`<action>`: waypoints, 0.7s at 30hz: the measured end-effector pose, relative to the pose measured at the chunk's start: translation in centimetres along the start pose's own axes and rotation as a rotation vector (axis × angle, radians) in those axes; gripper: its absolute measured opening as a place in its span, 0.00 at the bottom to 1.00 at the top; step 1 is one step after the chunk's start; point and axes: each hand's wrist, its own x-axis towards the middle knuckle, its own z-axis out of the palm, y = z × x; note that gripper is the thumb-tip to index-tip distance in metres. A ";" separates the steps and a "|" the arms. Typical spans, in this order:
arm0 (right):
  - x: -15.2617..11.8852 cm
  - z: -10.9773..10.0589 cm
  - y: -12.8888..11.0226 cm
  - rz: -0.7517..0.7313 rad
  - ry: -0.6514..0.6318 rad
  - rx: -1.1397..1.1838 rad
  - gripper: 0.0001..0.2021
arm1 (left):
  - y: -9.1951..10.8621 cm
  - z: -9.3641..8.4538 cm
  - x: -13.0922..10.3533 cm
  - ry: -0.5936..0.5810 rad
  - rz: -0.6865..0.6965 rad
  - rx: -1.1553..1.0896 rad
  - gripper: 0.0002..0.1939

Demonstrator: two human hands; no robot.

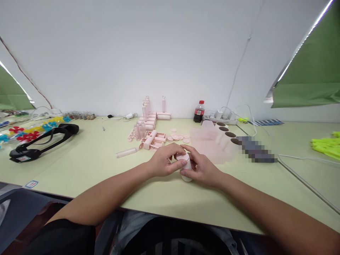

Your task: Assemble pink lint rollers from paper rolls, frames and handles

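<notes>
Head view: both hands are grasping a pale cylindrical container (188, 166) near the front edge of the desk (159, 198), the left hand (166, 161) curling over its top and the right hand (203, 170) bracing its side, probably steadying it. Its long axis is running near upright, narrower end pointing up, seemingly leaning slightly left. Pink discs (174, 138) are lying beyond, presumably for easy reach.
</notes>
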 end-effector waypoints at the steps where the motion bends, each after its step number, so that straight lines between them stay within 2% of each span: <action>1: 0.0 0.0 0.0 0.001 0.000 -0.001 0.39 | 0.0 0.0 0.0 -0.002 -0.003 -0.002 0.10; 21: -0.2 -0.1 0.4 -0.007 -0.012 0.029 0.38 | -0.2 -0.3 0.0 0.003 0.016 -0.014 0.09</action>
